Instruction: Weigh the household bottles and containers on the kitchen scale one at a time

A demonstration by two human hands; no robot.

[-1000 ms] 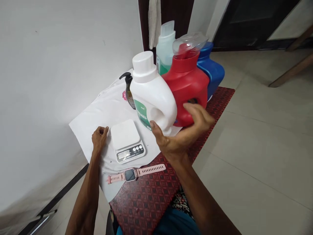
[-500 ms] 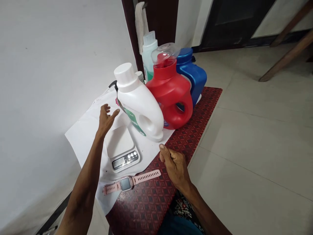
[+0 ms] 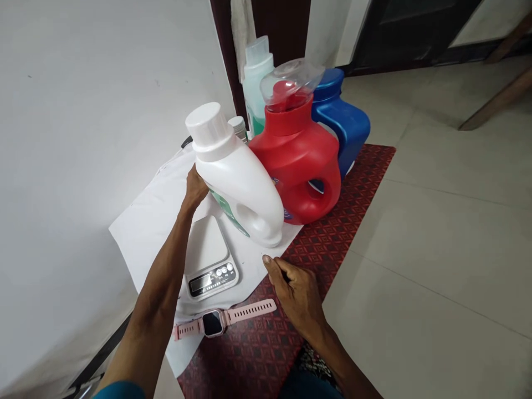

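Observation:
My left hand (image 3: pixel 196 189) reaches behind the white detergent bottle (image 3: pixel 239 172), and its fingers are hidden there. Whether they grip anything cannot be seen. In front of that bottle lies a white digital kitchen scale (image 3: pixel 208 244), its display and buttons facing me. My right hand (image 3: pixel 298 293) rests near the table's right edge with fingers curled in and the thumb along the top; nothing shows in it. Between my forearms a pink-strapped smartwatch (image 3: pixel 213 322) lies stretched out, partly on the white cloth (image 3: pixel 137 221).
A red detergent jug (image 3: pixel 299 149) with a clear plastic cover (image 3: pixel 291 80) on top stands beside the white bottle. Behind are a blue jug (image 3: pixel 349 122), a pale green bottle (image 3: pixel 255 83) and a small lidded jar (image 3: pixel 238 126). A wall (image 3: pixel 103 100) borders the left.
My left hand has moved forward and right, from open above the cloth to behind the white bottle. My right hand stays curled in about the same place. The view has shifted slightly.

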